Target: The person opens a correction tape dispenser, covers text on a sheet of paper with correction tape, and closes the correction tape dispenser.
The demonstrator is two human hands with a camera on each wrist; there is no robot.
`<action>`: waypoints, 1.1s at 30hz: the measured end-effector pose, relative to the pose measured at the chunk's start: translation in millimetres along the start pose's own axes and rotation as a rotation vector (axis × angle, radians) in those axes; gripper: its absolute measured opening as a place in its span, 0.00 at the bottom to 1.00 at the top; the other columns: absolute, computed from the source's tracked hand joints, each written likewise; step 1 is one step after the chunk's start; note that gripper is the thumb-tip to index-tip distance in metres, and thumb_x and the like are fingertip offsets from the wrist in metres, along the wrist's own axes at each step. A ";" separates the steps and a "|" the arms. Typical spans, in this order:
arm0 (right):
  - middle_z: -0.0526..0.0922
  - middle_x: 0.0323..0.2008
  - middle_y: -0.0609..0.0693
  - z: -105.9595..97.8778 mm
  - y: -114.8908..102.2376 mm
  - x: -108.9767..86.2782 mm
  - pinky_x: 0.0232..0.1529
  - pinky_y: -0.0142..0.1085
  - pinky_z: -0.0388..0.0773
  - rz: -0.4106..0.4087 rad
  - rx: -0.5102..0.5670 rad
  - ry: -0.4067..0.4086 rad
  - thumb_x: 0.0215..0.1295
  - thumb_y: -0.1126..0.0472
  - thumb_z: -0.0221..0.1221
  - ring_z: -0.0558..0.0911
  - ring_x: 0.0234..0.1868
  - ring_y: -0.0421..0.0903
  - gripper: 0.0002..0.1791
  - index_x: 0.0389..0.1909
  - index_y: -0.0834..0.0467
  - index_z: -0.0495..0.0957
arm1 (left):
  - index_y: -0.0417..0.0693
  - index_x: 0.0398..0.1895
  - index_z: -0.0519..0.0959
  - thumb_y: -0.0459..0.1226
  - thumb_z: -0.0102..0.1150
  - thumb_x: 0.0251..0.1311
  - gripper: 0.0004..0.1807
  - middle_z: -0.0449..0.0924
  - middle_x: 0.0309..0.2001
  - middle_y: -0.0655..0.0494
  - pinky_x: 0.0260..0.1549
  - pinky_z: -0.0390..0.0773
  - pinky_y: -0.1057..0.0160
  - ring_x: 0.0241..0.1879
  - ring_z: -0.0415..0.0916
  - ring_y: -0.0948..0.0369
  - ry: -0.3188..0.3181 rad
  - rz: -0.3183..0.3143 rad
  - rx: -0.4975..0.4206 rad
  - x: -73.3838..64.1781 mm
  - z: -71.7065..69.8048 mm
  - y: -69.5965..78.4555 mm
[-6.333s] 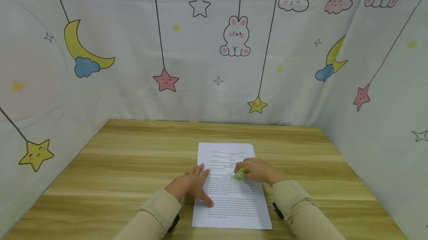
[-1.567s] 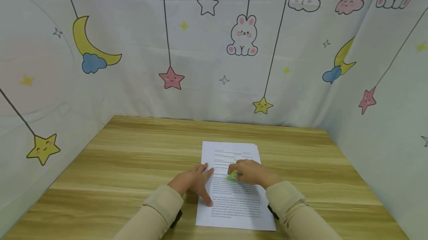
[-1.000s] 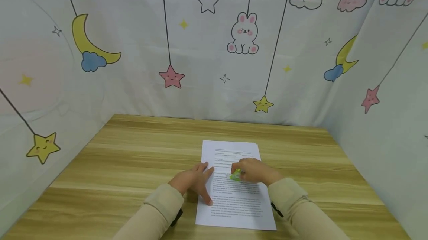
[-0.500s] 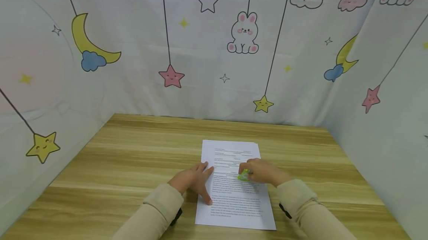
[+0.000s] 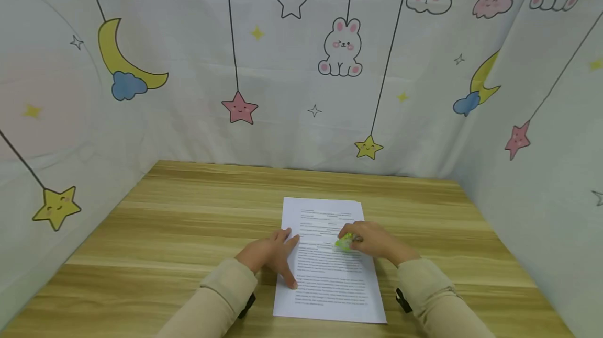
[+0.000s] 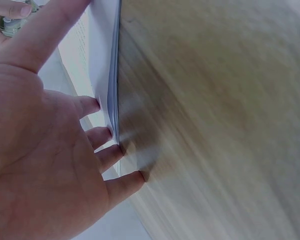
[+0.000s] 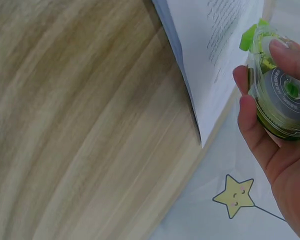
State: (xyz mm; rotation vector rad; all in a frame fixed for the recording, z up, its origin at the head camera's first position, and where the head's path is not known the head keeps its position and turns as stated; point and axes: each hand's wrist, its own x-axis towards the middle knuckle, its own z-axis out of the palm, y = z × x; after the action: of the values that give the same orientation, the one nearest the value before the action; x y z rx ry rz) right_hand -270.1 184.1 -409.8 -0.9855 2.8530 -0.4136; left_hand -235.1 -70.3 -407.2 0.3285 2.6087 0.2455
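A stack of printed sheets [image 5: 330,313] lies on the wooden table, its pages showing as layers along the edge in the left wrist view. My left hand [image 5: 270,257] rests with spread fingers on the left margin of the stack; thumb and fingertips touch the paper's edge. In my right hand [image 5: 377,241] I grip a clear and green correction tape [image 5: 345,243] between thumb and fingers, over the middle right of the text. The right wrist view shows its grey reel and bright green tip cap [image 7: 247,39], with the tip close over the page.
The wood-grain table [image 5: 198,196] extends on both sides of the paper. White cloth walls [image 5: 188,134] printed with stars, moons and bunnies stand at the back and sides. A black strap [image 5: 403,300] shows under the right sleeve.
My right hand has slid the correction tape rightward across the page and tilted it up a little since half a second ago. My left hand and the sheets have stayed in place.
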 end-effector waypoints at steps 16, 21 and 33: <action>0.83 0.40 0.46 1.8 -0.4 -9.8 0.38 0.37 0.73 -0.029 -0.056 0.013 0.57 0.62 0.60 0.78 0.39 0.41 0.12 0.43 0.48 0.79 | 0.56 0.71 0.51 0.57 0.72 0.34 0.59 0.43 0.73 0.52 0.62 0.58 0.42 0.72 0.42 0.52 0.009 0.008 -0.005 -1.5 0.1 -0.1; 0.82 0.35 0.44 3.0 2.8 -11.3 0.33 0.33 0.70 -0.039 -0.055 0.011 0.55 0.64 0.60 0.73 0.32 0.38 0.12 0.40 0.48 0.80 | 0.57 0.72 0.51 0.57 0.72 0.34 0.59 0.42 0.73 0.53 0.62 0.58 0.43 0.72 0.42 0.52 0.004 0.005 -0.006 -0.9 -0.5 0.1; 0.82 0.40 0.47 0.0 -0.2 -11.3 0.39 0.39 0.72 0.000 -0.036 -0.036 0.54 0.65 0.60 0.76 0.38 0.41 0.12 0.38 0.48 0.80 | 0.58 0.72 0.50 0.58 0.72 0.32 0.60 0.41 0.73 0.54 0.63 0.58 0.43 0.72 0.40 0.53 -0.008 -0.015 -0.006 1.7 0.3 0.9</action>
State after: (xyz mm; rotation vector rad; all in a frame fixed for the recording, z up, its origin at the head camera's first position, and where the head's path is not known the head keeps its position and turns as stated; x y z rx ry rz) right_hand -261.1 191.0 -409.8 -0.9893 2.8378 -0.3429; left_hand -236.2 -69.0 -408.0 0.3075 2.6015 0.2466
